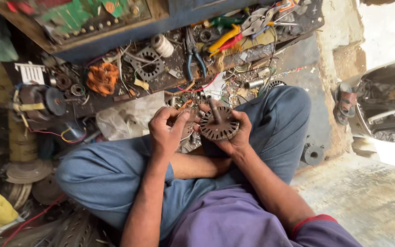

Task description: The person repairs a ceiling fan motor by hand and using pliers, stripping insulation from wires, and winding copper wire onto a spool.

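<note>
Steel, dark and rust-toned, forms the round slotted core (219, 123) that we hold over our lap, between the knees of our blue trousers (115, 174). Our right hand (236, 137) cups the core from below and behind, fingers curled shut around its rim, so that the toothed face and its short central shaft tilt up toward us. Our left hand (166, 130), just left of the core, is closed in a pinch with thumb and fingers bent toward the core's edge; what it grips there is too small to make out, though a second metal part seems to lie under it.

As far as we can judge, the core's slots look bare, with no copper showing in them, so any winding is not yet laid in; how much stripping or cleaning remains we cannot tell.

Beyond the core, on a low cluttered table (170, 77), lie a tangle of orange copper wire (102, 77), a flat square lamination (148, 63) with a toothed round opening, a spool of pale thread (162, 44), blue-handled pliers (193, 57) and yellow- and red-handled cutters (227, 39). Left of the core sits crumpled white plastic (124, 119); further left, a small motor (42, 100) with yellow tape. Right of the core, bare concrete floor (366, 196), gritty and pale.
</note>
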